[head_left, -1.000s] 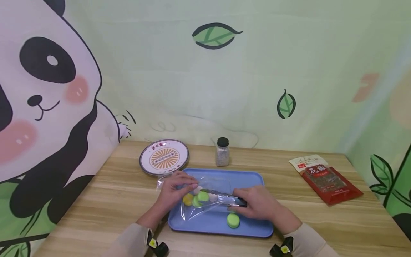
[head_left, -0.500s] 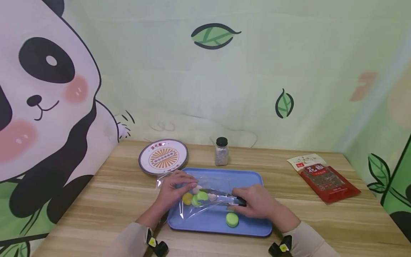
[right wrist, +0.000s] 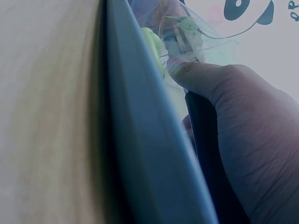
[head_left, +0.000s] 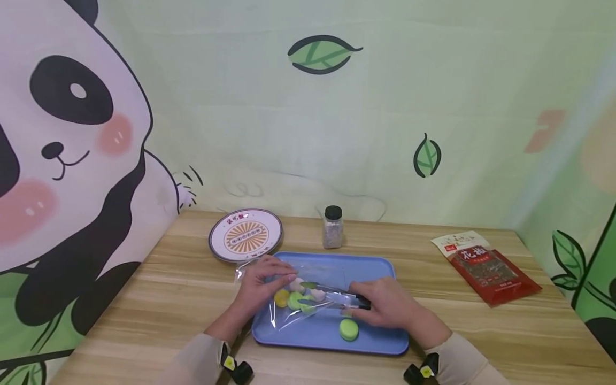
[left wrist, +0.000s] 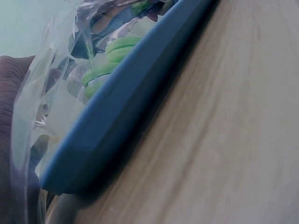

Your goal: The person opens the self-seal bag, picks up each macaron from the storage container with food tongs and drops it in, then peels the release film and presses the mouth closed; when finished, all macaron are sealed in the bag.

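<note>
Panda (head_left: 91, 176): printed on the backdrop, 10 o'clock from the blue tray (head_left: 313, 336), reading 12 as the far edge.
Plate (head_left: 246, 237): round, dark-rimmed, on the wood-grain counter (head_left: 183, 299); 10 o'clock, just beyond the tray's corner.
Left grip (head_left: 266, 280): bare hand, between 9 and 10; thumb and fingers pinching the bag.
Bag (head_left: 290, 312): clear film, over the tray's 9 o'clock half, one end past the edge.
Yellow round (head_left: 281, 298): in the bag, 9 o'clock.
Green macarons (head_left: 294, 301): two, in the bag, side by side, just right of the yellow.
Pale rounds (head_left: 317, 294): two, behind the green pair.
Tongs (head_left: 334, 290): tips aimed at 9, in the bag, apart; lower tip across one green macaron.
Jar (head_left: 333, 230): black cap, upright, 12 o'clock.
Loose macaron (head_left: 348, 330): green, on the tray, 5 o'clock, outside the bag.
Right grip (head_left: 385, 303): bare hand, 3 o'clock; closed round the tongs' black handle.
Pouch (head_left: 491, 270): red and cream, on the counter, near 3, well apart.
</note>
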A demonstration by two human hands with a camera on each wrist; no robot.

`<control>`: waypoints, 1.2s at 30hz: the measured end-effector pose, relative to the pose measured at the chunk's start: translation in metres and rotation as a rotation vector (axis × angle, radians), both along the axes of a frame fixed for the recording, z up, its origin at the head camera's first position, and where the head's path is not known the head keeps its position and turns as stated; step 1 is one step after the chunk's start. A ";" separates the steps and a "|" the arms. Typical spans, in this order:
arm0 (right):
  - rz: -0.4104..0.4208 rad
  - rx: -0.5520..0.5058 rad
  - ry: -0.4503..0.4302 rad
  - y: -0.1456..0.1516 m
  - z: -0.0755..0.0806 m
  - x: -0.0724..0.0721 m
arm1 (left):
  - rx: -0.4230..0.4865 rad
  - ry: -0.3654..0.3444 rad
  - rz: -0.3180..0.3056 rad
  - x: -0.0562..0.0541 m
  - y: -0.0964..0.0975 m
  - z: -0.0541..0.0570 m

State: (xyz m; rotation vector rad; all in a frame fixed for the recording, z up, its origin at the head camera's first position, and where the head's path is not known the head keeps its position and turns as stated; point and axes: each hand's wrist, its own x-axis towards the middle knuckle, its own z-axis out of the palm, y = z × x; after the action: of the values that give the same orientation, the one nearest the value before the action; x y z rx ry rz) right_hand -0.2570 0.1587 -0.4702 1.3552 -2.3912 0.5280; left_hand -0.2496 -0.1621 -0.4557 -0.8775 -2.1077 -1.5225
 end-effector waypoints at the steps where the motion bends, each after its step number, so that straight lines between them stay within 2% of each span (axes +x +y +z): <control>1: -0.002 0.002 -0.003 0.000 0.000 0.000 | 0.001 0.000 -0.002 0.000 0.000 0.000; 12: -0.050 0.015 0.003 0.004 0.002 0.002 | 0.028 0.036 -0.032 -0.003 0.001 -0.002; 15: -0.095 0.033 0.040 0.005 0.002 0.004 | 0.021 0.036 -0.025 -0.003 0.001 -0.002; 19: -0.195 0.031 0.097 0.007 0.004 0.011 | 0.008 0.017 0.020 -0.001 0.001 -0.001; 22: -0.286 -0.011 0.112 0.012 0.006 0.018 | 0.013 -0.002 0.045 0.000 0.001 0.000; 25: -0.393 -0.063 0.108 0.026 0.007 0.029 | 0.026 0.013 0.057 -0.001 0.002 -0.001; 28: -0.467 -0.104 0.075 0.046 0.004 0.040 | 0.052 0.038 0.100 -0.006 0.002 -0.008; 30: -0.490 -0.109 0.048 0.059 0.000 0.047 | 0.066 0.026 0.133 -0.012 0.000 -0.016; 34: -0.482 -0.079 -0.004 0.078 -0.007 0.064 | 0.073 0.014 0.161 -0.010 -0.001 -0.011; 36: -0.466 -0.061 -0.029 0.083 -0.008 0.071 | 0.072 0.017 0.161 -0.004 0.002 -0.003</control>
State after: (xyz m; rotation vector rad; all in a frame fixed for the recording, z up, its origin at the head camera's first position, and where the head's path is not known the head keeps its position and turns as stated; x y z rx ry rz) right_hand -0.1863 0.2419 -0.4784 0.7278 -2.5720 0.4825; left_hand -0.2533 -0.1601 -0.4588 -0.6762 -2.0443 -1.4919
